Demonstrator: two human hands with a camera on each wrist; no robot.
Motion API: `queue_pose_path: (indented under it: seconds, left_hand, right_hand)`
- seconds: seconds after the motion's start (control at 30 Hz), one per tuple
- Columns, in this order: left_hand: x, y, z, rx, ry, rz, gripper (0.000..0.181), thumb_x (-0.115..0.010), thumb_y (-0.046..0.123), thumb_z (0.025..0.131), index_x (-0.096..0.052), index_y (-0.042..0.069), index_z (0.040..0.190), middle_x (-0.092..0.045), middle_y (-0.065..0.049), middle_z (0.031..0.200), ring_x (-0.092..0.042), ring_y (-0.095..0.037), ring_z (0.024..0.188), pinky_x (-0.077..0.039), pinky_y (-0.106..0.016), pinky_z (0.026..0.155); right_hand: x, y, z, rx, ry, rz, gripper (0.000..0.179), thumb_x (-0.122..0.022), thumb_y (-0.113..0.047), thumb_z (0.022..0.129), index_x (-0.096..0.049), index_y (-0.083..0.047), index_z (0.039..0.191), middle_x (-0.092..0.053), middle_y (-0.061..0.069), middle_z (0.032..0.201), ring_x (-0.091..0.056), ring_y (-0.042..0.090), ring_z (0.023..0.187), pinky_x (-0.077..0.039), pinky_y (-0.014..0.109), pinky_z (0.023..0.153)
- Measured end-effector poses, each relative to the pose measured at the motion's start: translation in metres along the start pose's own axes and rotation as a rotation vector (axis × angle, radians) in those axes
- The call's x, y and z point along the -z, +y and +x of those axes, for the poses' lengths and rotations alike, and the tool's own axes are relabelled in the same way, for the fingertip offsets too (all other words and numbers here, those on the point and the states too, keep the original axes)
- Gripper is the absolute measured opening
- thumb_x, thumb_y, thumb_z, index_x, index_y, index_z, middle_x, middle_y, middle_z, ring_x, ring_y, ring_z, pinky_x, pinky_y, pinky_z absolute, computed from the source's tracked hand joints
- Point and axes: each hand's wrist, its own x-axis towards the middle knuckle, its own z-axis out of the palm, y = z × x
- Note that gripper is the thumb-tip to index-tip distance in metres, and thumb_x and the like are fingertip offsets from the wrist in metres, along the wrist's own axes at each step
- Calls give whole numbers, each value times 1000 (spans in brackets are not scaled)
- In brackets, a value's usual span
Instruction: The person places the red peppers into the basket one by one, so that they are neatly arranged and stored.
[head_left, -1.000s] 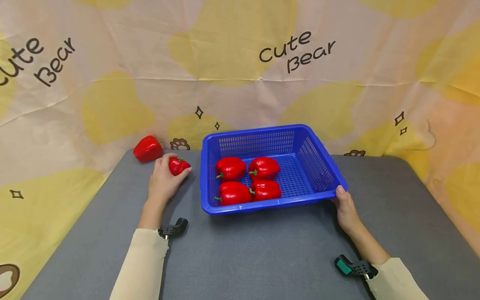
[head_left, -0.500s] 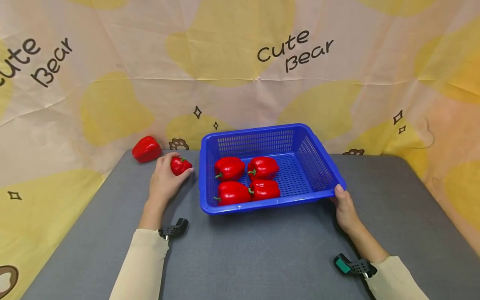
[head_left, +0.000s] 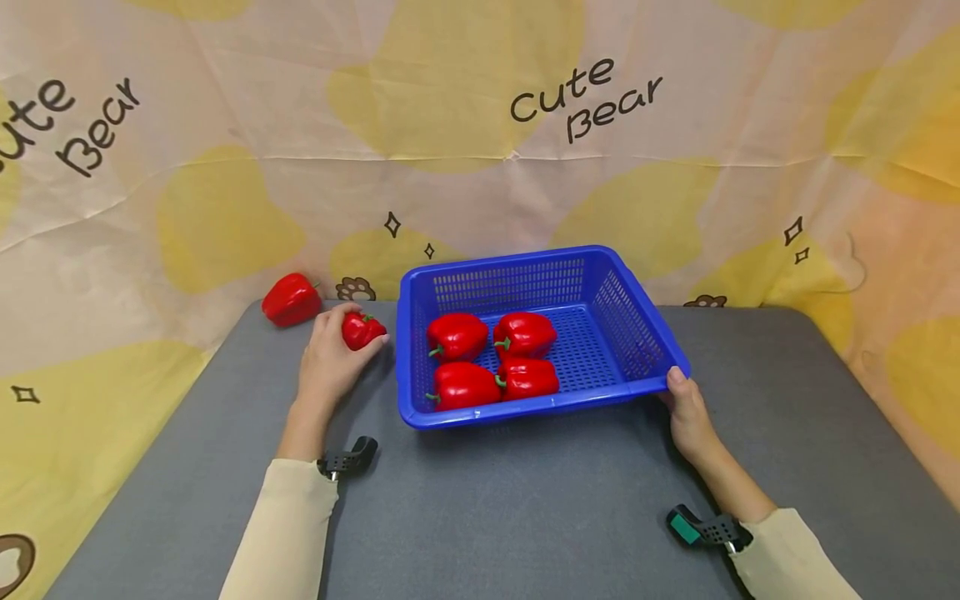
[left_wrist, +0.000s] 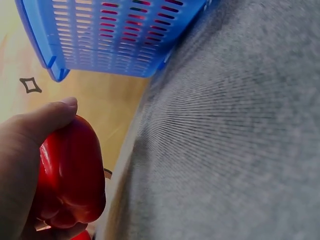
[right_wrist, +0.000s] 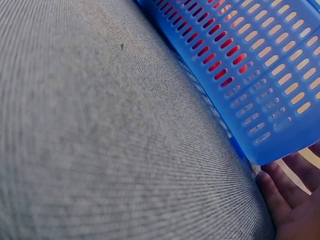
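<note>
My left hand (head_left: 330, 354) grips a red bell pepper (head_left: 362, 331) between thumb and fingers, left of the blue basket. In the left wrist view the thumb lies along the top of that pepper (left_wrist: 75, 170), with fingers curled beneath. The blue plastic basket (head_left: 517, 408) has slotted walls and stands slightly turned on the grey table. Several red bell peppers (head_left: 467, 386) with green stems lie in its left half. My right hand (head_left: 692, 417) holds the basket's near right corner, thumb on the rim. The right wrist view shows its fingers (right_wrist: 287, 185) at the basket's lower corner.
Another red bell pepper (head_left: 291, 300) lies at the table's far left corner, just beyond my left hand. Behind the grey table (head_left: 510, 508) hangs a yellow and cream patterned cloth (head_left: 465, 92). Each wrist wears a black strap mount (head_left: 351, 457).
The whole view has shifted very slightly. Both hands keep their grips, and the basket and peppers stay where they were.
</note>
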Motion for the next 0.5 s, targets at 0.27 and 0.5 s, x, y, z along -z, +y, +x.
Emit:
queue_pose_path:
  seconds: [0.27, 0.5]
  left_hand:
    - [-10, -6, 1, -10, -9, 7, 62, -72, 44, 90, -49, 20, 142, -48, -20, 144, -58, -45, 120, -50, -64, 97]
    - [-10, -7, 2, -1, -15, -1, 62, -72, 44, 90, -49, 20, 142, -49, -20, 143, -57, -44, 120, -50, -63, 97]
  right_hand:
    - [0, 1, 0, 7, -5, -15, 35, -32, -35, 109, -60, -22, 126, -70, -18, 120, -64, -4, 110, -47, 8, 95]
    - [0, 0, 0, -5, 3, -27, 35, -32, -35, 108, -60, -23, 125, -70, -18, 119, -64, -4, 109, -47, 8, 94]
